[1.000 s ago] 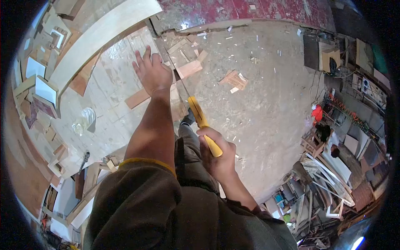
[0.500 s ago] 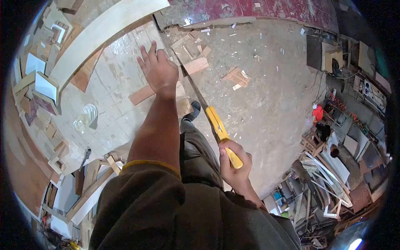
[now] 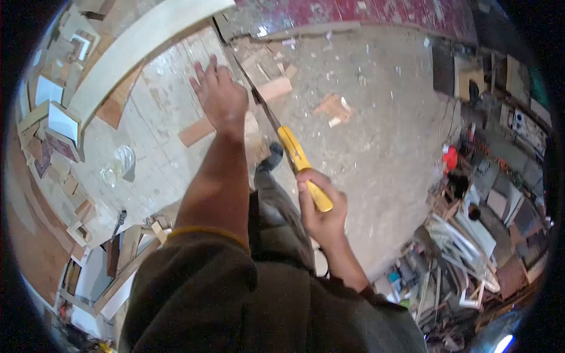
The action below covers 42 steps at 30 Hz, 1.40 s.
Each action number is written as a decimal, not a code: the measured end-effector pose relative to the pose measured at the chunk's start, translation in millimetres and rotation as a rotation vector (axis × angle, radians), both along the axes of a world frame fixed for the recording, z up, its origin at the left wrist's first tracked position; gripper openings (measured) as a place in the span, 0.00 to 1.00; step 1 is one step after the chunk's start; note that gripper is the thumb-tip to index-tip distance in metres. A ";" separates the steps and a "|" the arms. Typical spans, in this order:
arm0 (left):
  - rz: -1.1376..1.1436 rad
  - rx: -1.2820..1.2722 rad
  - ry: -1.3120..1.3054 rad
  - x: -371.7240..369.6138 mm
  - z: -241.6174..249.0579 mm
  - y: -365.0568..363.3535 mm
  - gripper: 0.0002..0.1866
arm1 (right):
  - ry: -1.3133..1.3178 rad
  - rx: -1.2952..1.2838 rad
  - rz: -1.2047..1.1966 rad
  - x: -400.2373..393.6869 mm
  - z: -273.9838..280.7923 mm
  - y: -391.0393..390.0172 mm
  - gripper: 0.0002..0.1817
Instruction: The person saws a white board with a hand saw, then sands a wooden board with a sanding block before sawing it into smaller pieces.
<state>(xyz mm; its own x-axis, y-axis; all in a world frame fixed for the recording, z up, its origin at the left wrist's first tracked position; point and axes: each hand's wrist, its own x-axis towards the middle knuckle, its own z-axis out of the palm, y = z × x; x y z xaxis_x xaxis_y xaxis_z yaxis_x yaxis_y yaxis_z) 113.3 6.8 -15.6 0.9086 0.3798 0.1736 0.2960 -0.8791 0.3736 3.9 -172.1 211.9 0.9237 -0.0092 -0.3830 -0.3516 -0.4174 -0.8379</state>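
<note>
A handsaw with a yellow handle (image 3: pixel 297 153) is held in my right hand (image 3: pixel 323 206), the fingers wrapped round the rear of the handle. Its thin dark blade points forward and crosses a reddish wood strip (image 3: pixel 196 132) just right of my left hand (image 3: pixel 222 100). That hand lies over the strip with its fingers spread, partly hiding it. One end of the strip shows at the lower left of the hand, and the other reaches past the blade over the floor. The strip lies across the right edge of a pale, scuffed worktable (image 3: pixel 168 117).
A long curved pale board (image 3: pixel 135 50) lies across the table's far left, near wood offcuts. A clear plastic item (image 3: pixel 120 165) and a hammer-like tool (image 3: pixel 119 225) are on the table. Wood scraps (image 3: pixel 334 109) litter the concrete floor (image 3: pixel 376 159). Piled timber (image 3: pixel 465 241) stands at right.
My right hand and the saw have moved forward and slightly left, with the blade further across the strip. My left hand stays over the strip.
</note>
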 end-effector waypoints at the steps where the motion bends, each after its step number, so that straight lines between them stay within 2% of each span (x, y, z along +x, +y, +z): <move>1: -0.022 -0.010 0.024 -9.8 2.5 -4.8 0.09 | -0.017 -0.012 -0.018 -15.9 10.4 -6.3 0.11; 4: 0.008 -0.006 0.018 -5.5 4.7 -1.0 0.08 | -0.053 -0.034 -0.011 -20.9 26.7 -5.5 0.11; 6: -0.010 -0.017 0.002 -0.5 3.4 -1.2 0.08 | -0.095 -0.003 -0.003 -3.5 -2.3 1.0 0.10; 7: -0.019 -0.022 0.019 -9.2 5.4 -5.3 0.08 | 0.047 0.012 0.027 -5.1 -10.8 3.3 0.10; 10: -0.024 0.003 0.010 0.1 9.0 -1.9 0.07 | 0.147 0.054 -0.076 -16.8 13.4 -2.9 0.09; 12: -0.016 0.011 -0.010 10.0 6.2 0.9 0.07 | -0.044 -0.011 0.007 -19.3 21.5 -11.2 0.08; 15: 0.002 -0.006 -0.015 11.5 6.4 -0.3 0.07 | -0.088 -0.064 -0.039 -0.9 -2.5 7.0 0.08; 16: -0.021 -0.018 0.006 -0.1 10.0 -1.7 0.06 | 0.180 -0.037 0.015 6.2 -6.0 9.5 0.10; 18: -0.014 0.004 -0.034 17.7 6.9 5.3 0.06 | 0.090 0.025 0.007 16.3 -9.2 5.4 0.11; 19: -0.034 -0.009 0.010 -0.4 9.0 0.2 0.06 | 0.084 0.055 -0.032 0.2 5.1 0.0 0.12; 20: -0.035 -0.006 0.005 1.6 8.1 1.1 0.06 | -0.190 -0.042 0.081 -13.9 4.7 -6.9 0.12; 21: -0.026 -0.002 -0.004 8.0 6.3 1.6 0.07 | -0.205 -0.039 0.091 -4.4 3.9 -3.2 0.12; 23: -0.002 -0.011 0.001 9.3 5.3 -0.7 0.07 | -0.042 0.012 -0.029 5.6 12.2 6.7 0.12; 24: -0.007 -0.012 0.029 7.1 7.2 -1.1 0.07 | 0.131 -0.027 -0.058 0.5 -17.4 9.1 0.11; 25: -0.034 -0.011 0.069 -0.8 11.9 -0.4 0.08 | 0.223 0.047 0.014 16.2 -19.8 11.7 0.10; 27: -0.007 0.015 -0.004 24.4 4.1 8.0 0.07 | 0.027 0.018 -0.029 10.8 -16.6 6.7 0.10; 28: -0.023 -0.010 0.044 0.2 5.4 0.8 0.07 | 0.075 0.003 -0.050 -7.6 -1.1 4.0 0.10; 30: -0.014 -0.010 0.032 2.6 2.3 1.0 0.07 | -0.131 -0.011 -0.021 -8.0 3.9 0.9 0.11; 31: -0.002 -0.012 0.023 2.1 2.8 -1.2 0.07 | -0.128 -0.021 -0.016 -3.2 0.9 6.2 0.11; 33: -0.005 -0.028 0.055 -0.4 7.5 -0.7 0.07 | 0.041 -0.022 -0.035 12.6 -16.1 19.2 0.11; 34: -0.030 -0.034 0.084 0.3 11.2 -0.4 0.07 | 0.082 -0.014 0.057 17.6 -22.0 18.5 0.13; 35: -0.024 -0.015 0.036 21.0 8.4 4.8 0.07 | 0.034 0.003 0.063 29.0 -26.5 17.7 0.13; 37: -0.027 -0.024 0.049 -0.1 7.0 0.3 0.07 | -0.011 0.007 0.020 2.6 3.6 5.6 0.10; 38: -0.021 -0.025 0.025 0.3 4.5 0.4 0.06 | -0.143 -0.006 0.052 -13.6 6.5 -1.3 0.10; 39: -0.013 -0.028 0.008 7.5 4.2 1.9 0.06 | -0.160 -0.009 0.060 -6.0 2.5 1.0 0.10; 41: -0.016 -0.036 0.028 0.5 7.5 -1.0 0.06 | -0.127 -0.024 0.055 3.5 -3.9 8.1 0.10; 42: -0.020 -0.041 0.047 -11.9 8.8 -4.5 0.06 | 0.136 -0.070 0.022 13.3 -15.7 13.1 0.13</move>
<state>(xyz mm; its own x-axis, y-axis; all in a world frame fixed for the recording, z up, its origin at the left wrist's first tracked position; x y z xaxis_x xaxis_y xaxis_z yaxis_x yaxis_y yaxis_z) 101.4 2.3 -6.7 0.9228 0.3677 0.1153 0.2969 -0.8692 0.3955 17.2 -159.0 196.3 0.8639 -0.0206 -0.5033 -0.4496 -0.4820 -0.7520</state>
